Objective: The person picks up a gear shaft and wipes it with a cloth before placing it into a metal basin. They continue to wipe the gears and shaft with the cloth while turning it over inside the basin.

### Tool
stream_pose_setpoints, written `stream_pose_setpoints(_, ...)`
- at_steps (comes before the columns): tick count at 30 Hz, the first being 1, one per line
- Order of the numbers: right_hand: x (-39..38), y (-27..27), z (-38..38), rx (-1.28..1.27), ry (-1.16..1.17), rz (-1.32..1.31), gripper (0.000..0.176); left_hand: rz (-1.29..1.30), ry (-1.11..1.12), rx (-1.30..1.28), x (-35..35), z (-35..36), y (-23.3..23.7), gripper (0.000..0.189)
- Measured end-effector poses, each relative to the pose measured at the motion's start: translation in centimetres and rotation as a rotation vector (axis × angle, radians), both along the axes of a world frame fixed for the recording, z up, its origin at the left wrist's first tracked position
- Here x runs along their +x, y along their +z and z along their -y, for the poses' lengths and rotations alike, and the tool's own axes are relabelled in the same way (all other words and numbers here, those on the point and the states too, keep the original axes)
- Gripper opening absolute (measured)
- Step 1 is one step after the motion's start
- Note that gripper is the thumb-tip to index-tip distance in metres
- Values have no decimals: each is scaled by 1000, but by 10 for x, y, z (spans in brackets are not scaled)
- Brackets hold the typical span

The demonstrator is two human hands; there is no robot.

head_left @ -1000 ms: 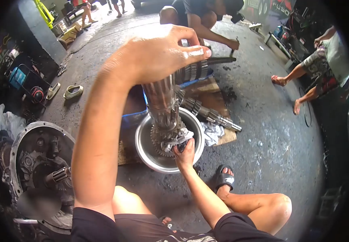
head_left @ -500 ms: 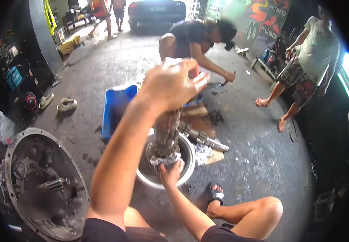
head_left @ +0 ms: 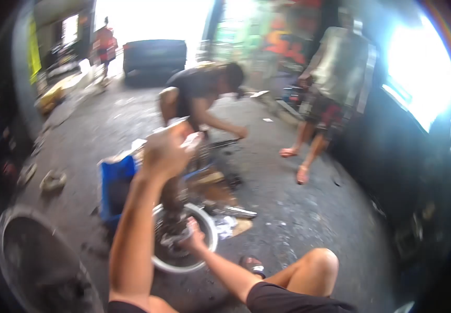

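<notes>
My left hand (head_left: 164, 154) is raised and closed round the top of a dark, wet-looking metal gear shaft (head_left: 173, 195). The shaft stands roughly upright, its lower end inside a round silver metal basin (head_left: 213, 244). Low down beside the shaft, my right hand (head_left: 195, 236) grips a whitish rag (head_left: 171, 241) against its lower part. Motion blur hides the finer details of both hands and of the shaft. Past the basin, another splined metal shaft (head_left: 240, 212) lies on cardboard (head_left: 215, 193), near crumpled white cloth or paper (head_left: 226, 227).
A blue bin (head_left: 112, 188) stands left of the basin. At lower left is a large round metal housing (head_left: 6, 250). A co-worker (head_left: 197, 94) crouches ahead, holding a dark tool. Another person (head_left: 335, 78) stands at right. A car (head_left: 155, 57) is at the back.
The whole view has swung, so the scene sits farther left and is blurred. Both hands keep their hold on the shaft and rag over the basin.
</notes>
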State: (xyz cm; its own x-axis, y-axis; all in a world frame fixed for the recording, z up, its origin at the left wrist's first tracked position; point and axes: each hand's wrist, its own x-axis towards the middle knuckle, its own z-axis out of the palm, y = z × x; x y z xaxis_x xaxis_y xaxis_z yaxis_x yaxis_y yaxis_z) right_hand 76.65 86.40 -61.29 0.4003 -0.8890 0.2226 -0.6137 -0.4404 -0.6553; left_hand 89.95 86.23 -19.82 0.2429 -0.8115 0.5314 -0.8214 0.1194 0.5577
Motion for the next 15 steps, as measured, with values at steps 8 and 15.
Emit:
stream_pose_setpoints(8,-6,19,0,188,72,6,108,-480,-254,-116,11,-7,-23,32)
stream_pose_setpoints(15,-10,37,-6,231,43,82,113,-1023,-360,-362,26,-45,-132,52)
